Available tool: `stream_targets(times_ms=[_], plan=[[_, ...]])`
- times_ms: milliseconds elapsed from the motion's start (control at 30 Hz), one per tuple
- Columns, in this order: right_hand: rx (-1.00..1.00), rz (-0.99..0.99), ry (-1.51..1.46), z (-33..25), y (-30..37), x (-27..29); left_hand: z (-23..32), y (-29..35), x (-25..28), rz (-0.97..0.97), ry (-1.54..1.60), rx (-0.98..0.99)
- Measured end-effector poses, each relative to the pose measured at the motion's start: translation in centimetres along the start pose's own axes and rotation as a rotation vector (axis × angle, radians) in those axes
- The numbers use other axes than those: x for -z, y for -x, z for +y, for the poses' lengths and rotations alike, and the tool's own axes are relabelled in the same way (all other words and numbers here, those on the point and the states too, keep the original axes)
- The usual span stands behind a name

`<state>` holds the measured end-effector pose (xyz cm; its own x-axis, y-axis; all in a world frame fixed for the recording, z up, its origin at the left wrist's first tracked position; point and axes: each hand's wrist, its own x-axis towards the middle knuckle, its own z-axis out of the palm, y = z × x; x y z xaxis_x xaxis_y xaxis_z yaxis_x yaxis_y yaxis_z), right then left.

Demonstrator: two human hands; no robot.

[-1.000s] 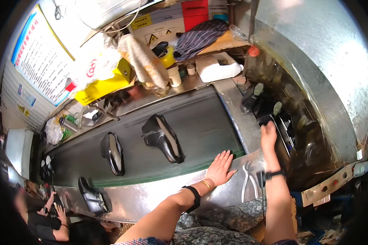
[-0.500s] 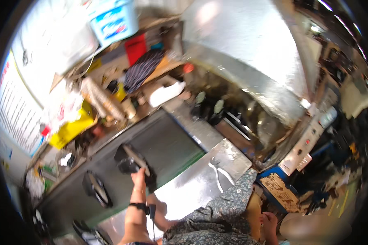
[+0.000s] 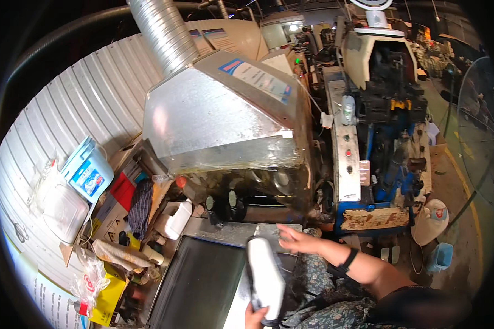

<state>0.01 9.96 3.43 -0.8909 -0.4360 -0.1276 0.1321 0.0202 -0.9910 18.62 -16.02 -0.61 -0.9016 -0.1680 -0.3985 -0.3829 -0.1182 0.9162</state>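
A shoe with a dark edge and a broad white face is tilted up over the near end of the metal table. At its lower end my left hand grips it, mostly cut off by the lower edge. My right hand reaches in from the right, a black band round its wrist. Its fingers are apart, a short way right of the shoe's upper end, and hold nothing. A dark conveyor belt runs left of the shoe. Patterned dark cloth covers my lap below the right arm.
Two dark shoes stand near the opening under a large metal hood. White jug, yellow box and blue bucket crowd the left side. A machine with a button panel stands at the right.
The view has swung right and up. A banded arm was reaching to a dark shoe on the belt; now a white-faced shoe is in my left hand and my right hand is spread beside it.
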Motion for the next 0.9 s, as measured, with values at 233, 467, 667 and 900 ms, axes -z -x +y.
stream_targets(times_ms=[233, 467, 667, 900], plan=[[0.439, 0.158, 0.516, 1.2, 5.9, 2.5, 4.9, -6.2, -11.1, -0.642, -0.220, -0.492], [0.129, -0.083, 0.598, 1.5, 9.1, 2.4, 1.0, -9.8, -14.9, -0.548, -0.385, -0.650], [0.167, 0.179, 0.403, 5.0, 12.9, 1.2, 0.3, -6.0, -15.0, -0.314, -0.465, -0.857], [-0.157, 0.375, 0.373, 7.3, 16.8, 2.1, 4.4, -10.8, -17.7, -0.444, -0.434, -0.637]])
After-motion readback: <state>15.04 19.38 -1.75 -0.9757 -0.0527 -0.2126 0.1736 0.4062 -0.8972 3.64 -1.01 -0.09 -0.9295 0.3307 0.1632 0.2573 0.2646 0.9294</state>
